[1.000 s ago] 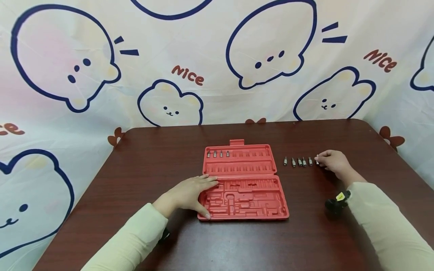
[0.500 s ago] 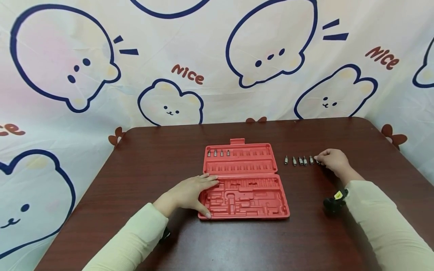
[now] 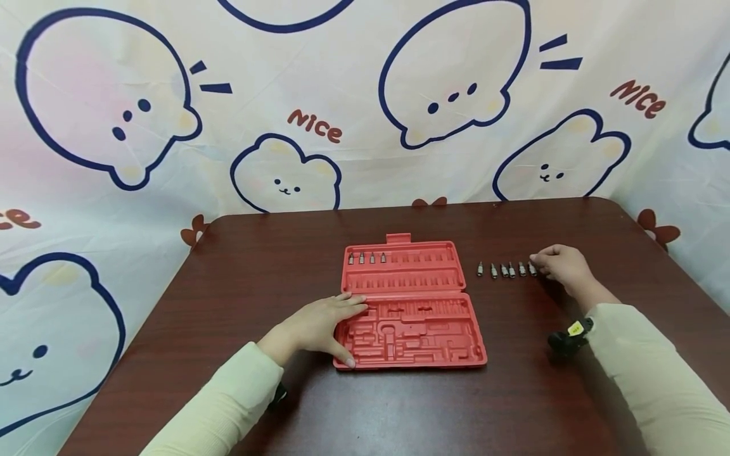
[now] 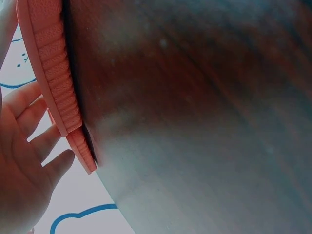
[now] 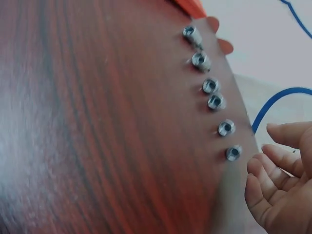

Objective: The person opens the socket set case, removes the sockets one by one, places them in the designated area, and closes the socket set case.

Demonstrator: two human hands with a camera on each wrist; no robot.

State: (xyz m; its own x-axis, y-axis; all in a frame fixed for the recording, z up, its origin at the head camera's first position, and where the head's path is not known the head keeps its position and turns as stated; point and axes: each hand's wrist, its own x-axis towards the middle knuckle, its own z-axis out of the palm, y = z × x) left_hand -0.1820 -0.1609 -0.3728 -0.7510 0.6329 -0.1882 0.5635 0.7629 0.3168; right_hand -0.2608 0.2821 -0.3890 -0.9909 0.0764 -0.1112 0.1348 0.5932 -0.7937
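Head view: red case (image 3: 410, 366) open on desk (image 3: 274, 253), 4 slotted bits (image 3: 372, 258) at left of its far half. Left hand (image 3: 319, 324) on case's left edge, fingers spread. Right of case, row of 6 loose bits (image 3: 511, 272); right hand (image 3: 564, 267) at rightmost one.

Left wrist view: left fingers apart along case edge (palm side showing).

Right wrist view: loose bits' hollow ends visible; right fingers loosely curled, thumb apart, just beside end bit.

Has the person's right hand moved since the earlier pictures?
Yes, slightly: judged against the red case in the head view, the right hand has shifted up the picture, uncovering more of the rightmost metal bit.
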